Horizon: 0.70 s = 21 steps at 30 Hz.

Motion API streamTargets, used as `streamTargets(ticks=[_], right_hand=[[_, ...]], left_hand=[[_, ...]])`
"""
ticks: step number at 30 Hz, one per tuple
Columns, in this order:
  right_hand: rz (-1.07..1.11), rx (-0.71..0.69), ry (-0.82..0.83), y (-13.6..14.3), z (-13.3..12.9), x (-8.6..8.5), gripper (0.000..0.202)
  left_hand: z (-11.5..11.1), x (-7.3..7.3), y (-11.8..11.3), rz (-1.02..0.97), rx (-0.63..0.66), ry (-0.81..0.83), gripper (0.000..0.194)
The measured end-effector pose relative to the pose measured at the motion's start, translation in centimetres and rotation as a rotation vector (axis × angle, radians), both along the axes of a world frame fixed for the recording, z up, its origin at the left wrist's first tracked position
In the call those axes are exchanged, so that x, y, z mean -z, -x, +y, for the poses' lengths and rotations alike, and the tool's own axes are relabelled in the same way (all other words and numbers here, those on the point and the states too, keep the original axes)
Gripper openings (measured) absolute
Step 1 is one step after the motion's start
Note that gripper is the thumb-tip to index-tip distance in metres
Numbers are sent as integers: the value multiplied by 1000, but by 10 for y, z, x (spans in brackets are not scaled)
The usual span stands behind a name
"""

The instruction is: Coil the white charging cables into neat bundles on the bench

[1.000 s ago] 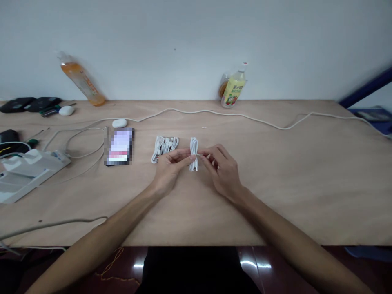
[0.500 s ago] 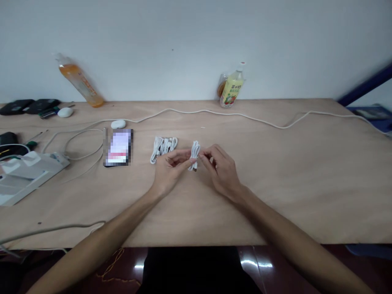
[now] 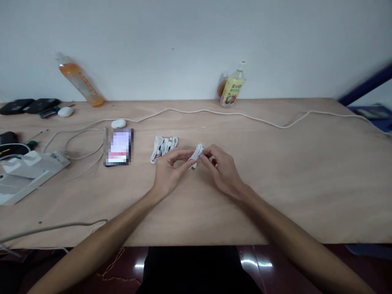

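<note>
A coiled white USB cable [image 3: 196, 152] is between my two hands above the table, tilted to the right, with a metal plug end pointing down. My left hand [image 3: 171, 165] is closed on it, thumb in front and fingers behind. On the other side my right hand [image 3: 222, 167] has thumb and forefinger pinched together at the bundle's right edge; exactly what the tips grip is partly hidden. Several more coiled white cables [image 3: 163, 148] lie on the table just behind my left hand.
A phone [image 3: 119, 147] and a white earbud case [image 3: 118, 123] lie to the left, near a white power strip [image 3: 33, 171]. A long white cord [image 3: 251, 117] crosses the back. An orange drink bottle [image 3: 81, 83] and a yellow-labelled bottle [image 3: 233, 86] stand by the wall.
The coiled cable has turned from nearly upright to leaning right between my fingers. My right hand has shifted very slightly; the left stays almost in place.
</note>
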State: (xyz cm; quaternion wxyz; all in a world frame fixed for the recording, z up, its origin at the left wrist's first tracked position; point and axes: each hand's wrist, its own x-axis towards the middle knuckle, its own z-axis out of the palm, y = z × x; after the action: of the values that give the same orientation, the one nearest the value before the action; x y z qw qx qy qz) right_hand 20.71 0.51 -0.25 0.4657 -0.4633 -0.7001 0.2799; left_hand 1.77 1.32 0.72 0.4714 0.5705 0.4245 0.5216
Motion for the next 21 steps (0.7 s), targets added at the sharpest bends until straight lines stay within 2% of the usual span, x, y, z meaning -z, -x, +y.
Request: streamTargets(ticks=[12,17,21], right_hand=[[54,-64,129,-2,0,-4,19],[14,-117,109,-4,2,-7,19],[25,-140,121,-4,1,-8,22]], left_hand=[[0,-3,2,-9,44,85,24],[1,-1,2,10,54,39,21],[1,-1,2,3,46,81,21]])
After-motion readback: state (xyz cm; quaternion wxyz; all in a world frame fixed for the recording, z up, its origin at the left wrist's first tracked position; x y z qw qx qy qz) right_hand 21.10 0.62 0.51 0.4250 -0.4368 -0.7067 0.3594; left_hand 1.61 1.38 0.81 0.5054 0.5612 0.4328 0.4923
